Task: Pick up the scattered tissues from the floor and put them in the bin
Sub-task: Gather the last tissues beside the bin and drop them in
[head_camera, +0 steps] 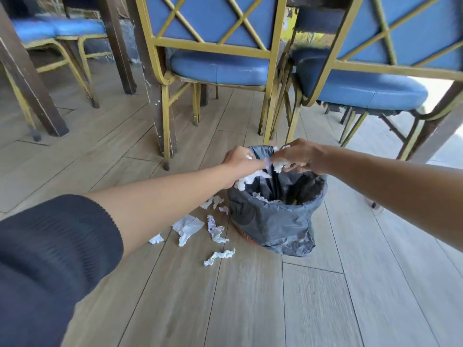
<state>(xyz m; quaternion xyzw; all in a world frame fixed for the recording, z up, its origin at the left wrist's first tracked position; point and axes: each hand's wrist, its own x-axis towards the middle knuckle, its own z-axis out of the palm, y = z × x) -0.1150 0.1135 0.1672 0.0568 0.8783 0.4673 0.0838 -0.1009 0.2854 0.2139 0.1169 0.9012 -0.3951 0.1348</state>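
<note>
Both hands hovered over the bin's [275, 216] rim, the left hand [240, 161] and right hand [298, 156] each with a closed grip on crumpled tissue wads [278, 165]. Below the left grip, loose tissues [188, 227] lay on open floor [250, 296]. Beyond the grips, chair legs [269, 116] crowded close behind the bin
</note>
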